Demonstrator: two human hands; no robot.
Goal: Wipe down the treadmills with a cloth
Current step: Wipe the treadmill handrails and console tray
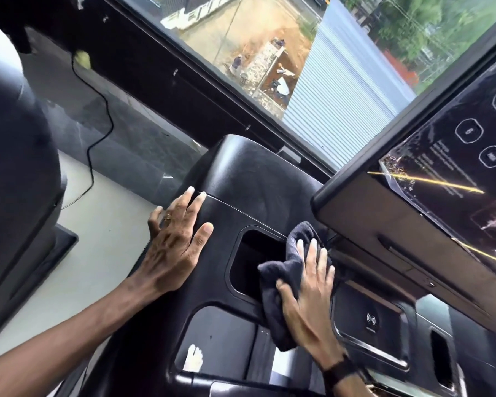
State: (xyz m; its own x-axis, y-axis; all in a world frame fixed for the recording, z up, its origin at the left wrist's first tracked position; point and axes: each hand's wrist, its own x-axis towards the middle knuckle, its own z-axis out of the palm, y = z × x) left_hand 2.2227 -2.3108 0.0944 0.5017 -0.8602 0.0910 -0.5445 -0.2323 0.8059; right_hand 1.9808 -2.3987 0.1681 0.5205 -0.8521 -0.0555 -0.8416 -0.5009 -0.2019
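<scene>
A black treadmill console (241,184) fills the middle of the head view, with a cup recess (252,259) in its left wing. My right hand (307,285) presses a dark grey cloth (281,285) against the console just right of that recess, fingers spread over the cloth. My left hand (175,242) lies flat and open on the console's left edge, a ring on one finger. The glossy touch screen (453,179) tilts above the right hand, its panel showing round button icons.
A second black machine (15,173) stands at the left on a pale floor (103,224), with a thin black cable (98,133) trailing behind it. A big window (298,53) runs across the back. My bare foot (194,358) shows below through the console gap.
</scene>
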